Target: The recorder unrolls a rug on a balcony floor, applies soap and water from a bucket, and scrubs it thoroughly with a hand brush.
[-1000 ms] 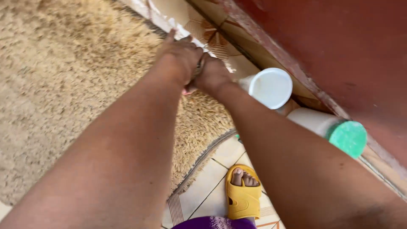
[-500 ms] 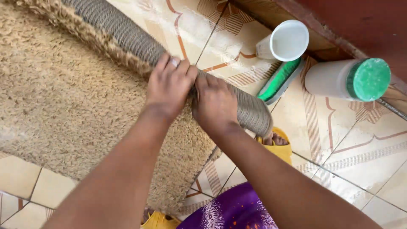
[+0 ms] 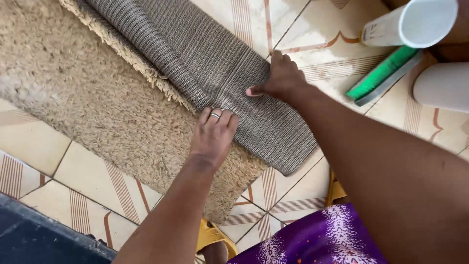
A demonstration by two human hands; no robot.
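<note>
A beige shaggy rug (image 3: 83, 93) lies on the tiled floor, its far edge folded over so the grey woven backing (image 3: 205, 63) faces up. My left hand (image 3: 214, 134), with a ring on one finger, rests palm down on the pile, fingertips at the fold's near edge. My right hand (image 3: 281, 78) presses flat on the grey backing at its far edge, thumb stretched toward the left hand. Neither hand grips anything.
A white cup (image 3: 415, 24) lies on its side at the top right, with a green scrub brush (image 3: 383, 76) under it and a white container (image 3: 442, 88) beside it. A yellow slipper (image 3: 212, 237) and purple cloth (image 3: 317, 239) show below. A dark edge (image 3: 44, 237) runs along the bottom left.
The grey fold has grown much wider and flatter. My hands, earlier close together gripping the rolled edge, have moved apart and now lie flat. The view has shifted left, pushing the containers to the corner.
</note>
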